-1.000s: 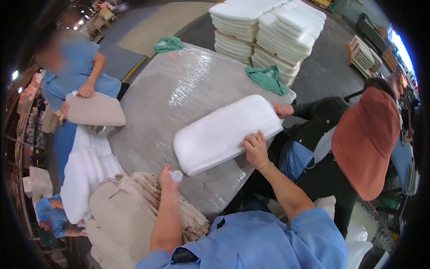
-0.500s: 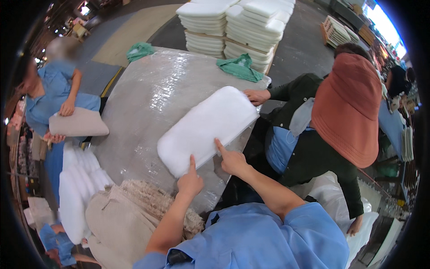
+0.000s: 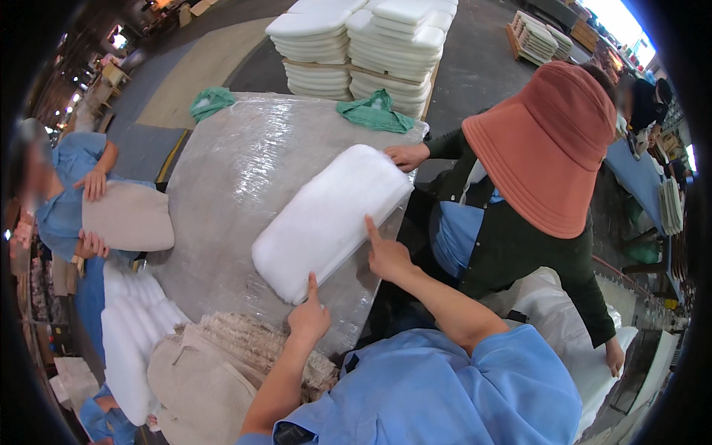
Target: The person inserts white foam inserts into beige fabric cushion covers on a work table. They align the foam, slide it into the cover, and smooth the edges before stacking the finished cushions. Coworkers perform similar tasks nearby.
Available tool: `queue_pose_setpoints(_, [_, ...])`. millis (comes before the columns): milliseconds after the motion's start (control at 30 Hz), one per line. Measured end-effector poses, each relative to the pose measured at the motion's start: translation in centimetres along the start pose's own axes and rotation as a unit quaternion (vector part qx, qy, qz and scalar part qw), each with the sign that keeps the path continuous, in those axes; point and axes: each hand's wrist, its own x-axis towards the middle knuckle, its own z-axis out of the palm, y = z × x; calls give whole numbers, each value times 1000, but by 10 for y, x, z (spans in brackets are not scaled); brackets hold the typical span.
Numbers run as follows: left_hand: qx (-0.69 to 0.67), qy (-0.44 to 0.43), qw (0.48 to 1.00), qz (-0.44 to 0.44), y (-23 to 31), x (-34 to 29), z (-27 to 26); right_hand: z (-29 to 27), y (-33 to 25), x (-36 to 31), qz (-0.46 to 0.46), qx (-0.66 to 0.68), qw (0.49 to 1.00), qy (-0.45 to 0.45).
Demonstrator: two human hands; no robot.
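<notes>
A white fluffy pad (image 3: 326, 215) with rounded corners lies slantwise on the plastic-wrapped table (image 3: 215, 200). My left hand (image 3: 309, 317) points with its index finger at the pad's near edge, close to the near left corner. Along the same long edge, farther right, the index finger of my right hand (image 3: 389, 256) touches or nearly touches the pad. Both hands hold nothing; their other fingers are curled. A co-worker's hand (image 3: 407, 156) rests at the pad's far right corner.
The co-worker in a wide salmon hat (image 3: 541, 148) leans in from the right, by a white plastic bag (image 3: 552, 319). Another person holds a beige pad (image 3: 130, 216) at left. Beige fabric (image 3: 200, 378) and white pads (image 3: 133, 334) lie near left. Green cloths (image 3: 378, 113) and pad stacks (image 3: 393, 52) are beyond.
My fingertips have moved apart along the pad's edge, the left one nearer its end. The hatted co-worker leans further in. The person at left has turned the beige pad. The whole view has shifted.
</notes>
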Motion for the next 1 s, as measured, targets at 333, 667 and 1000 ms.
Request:
queue_pose_setpoints(333, [-7, 2, 1000, -4, 1, -2, -2, 26, -10, -19, -64, 22, 998, -14])
queue_pose_setpoints(667, [-451, 98, 883, 90, -4, 10, -13, -14, -8, -7, -171, 115, 974, 98])
queue_pose_setpoints(1000, [-656, 69, 742, 124, 48, 35, -80, -28, -88, -3, -360, 189, 912, 53])
